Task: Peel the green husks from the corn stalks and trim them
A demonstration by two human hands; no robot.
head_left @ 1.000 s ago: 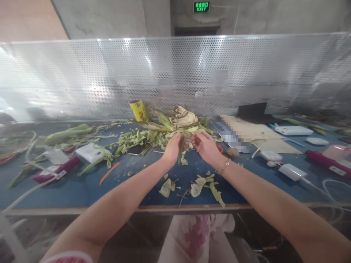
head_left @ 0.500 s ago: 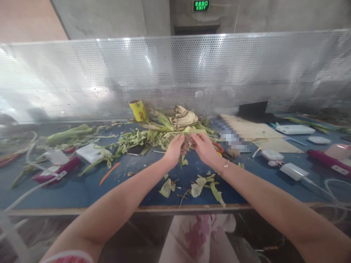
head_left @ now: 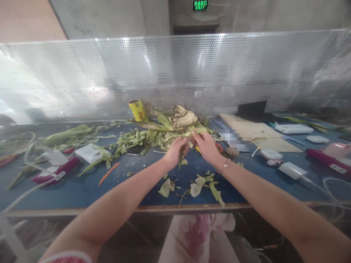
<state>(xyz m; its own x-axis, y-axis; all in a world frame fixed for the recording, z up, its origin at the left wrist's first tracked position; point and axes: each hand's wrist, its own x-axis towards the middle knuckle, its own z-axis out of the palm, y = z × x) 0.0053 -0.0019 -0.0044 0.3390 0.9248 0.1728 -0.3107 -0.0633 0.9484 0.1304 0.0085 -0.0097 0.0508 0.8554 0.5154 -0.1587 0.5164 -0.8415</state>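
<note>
My left hand (head_left: 175,152) and my right hand (head_left: 206,146) meet over the middle of the table. Between them is a pale green corn husk strip (head_left: 199,130), its free end showing above my right fingers. The fingers of both hands are closed on it, the left ones partly hidden. A darker green piece hangs below my left hand. Behind lies a heap of knotted green husk strips (head_left: 134,138), with crumpled dry husks (head_left: 182,116) at its back. An orange-red loop (head_left: 218,147), perhaps a scissor handle, lies beside my right hand.
Husk scraps (head_left: 199,186) lie near the front edge. A yellow tube (head_left: 138,110) stands by the perforated metal screen (head_left: 109,76). White boxes, cables and magenta power strips (head_left: 56,171) sit left and right. Cardboard (head_left: 244,128) lies at the back right.
My right fingers have shifted slightly along the husk strip, and its free end now sticks up at a slant. The left hand has turned a little. The surroundings are unchanged.
</note>
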